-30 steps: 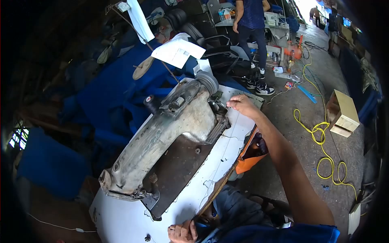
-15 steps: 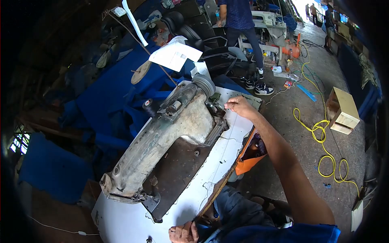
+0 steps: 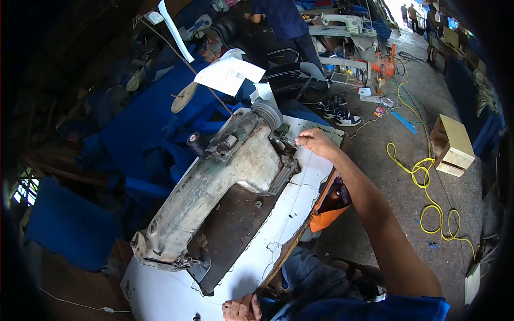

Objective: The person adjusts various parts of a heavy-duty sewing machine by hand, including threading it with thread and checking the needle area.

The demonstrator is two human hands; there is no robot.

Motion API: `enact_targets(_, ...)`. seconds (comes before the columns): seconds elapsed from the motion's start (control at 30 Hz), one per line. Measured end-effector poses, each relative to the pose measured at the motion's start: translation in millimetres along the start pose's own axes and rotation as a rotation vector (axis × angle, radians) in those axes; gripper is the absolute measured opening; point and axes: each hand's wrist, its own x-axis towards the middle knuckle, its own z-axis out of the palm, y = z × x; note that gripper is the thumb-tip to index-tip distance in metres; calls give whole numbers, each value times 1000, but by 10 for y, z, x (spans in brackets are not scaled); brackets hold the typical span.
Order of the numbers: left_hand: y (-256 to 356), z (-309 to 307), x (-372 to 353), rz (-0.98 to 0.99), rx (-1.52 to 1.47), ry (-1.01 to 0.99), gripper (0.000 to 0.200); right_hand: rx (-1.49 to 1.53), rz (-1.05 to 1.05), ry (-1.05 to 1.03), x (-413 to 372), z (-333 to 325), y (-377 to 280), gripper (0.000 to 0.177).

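Note:
A worn grey sewing machine (image 3: 209, 184) lies across a white tabletop (image 3: 284, 219) with a dark metal plate (image 3: 235, 230) under its arm. Beside the machine's handwheel (image 3: 267, 113) is my right hand (image 3: 316, 141), its fingers pinched together near the small metal parts (image 3: 282, 143) at that end; what is between the fingertips is too small to make out. My left hand (image 3: 242, 308) rests at the near table edge with its fingers curled over it. A small round metal part (image 3: 258, 204) lies on the plate.
Blue cloth (image 3: 144, 117) is heaped beyond the table. Papers (image 3: 230, 72) hang on a bent rod. An orange pouch (image 3: 331, 216) hangs under the edge. On the floor are a yellow cable (image 3: 423, 176) and a wooden box (image 3: 454, 144). A person (image 3: 284, 21) stands behind.
The person in the background has moved left and leans over. Both my hands hold nearly the same places, and the view has shifted slightly.

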Motion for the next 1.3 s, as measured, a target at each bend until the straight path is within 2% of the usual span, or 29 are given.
enact_targets(1.3, 5, 0, 27, 41, -1, 36, 16, 58, 9, 2, -2, 7, 13, 23)
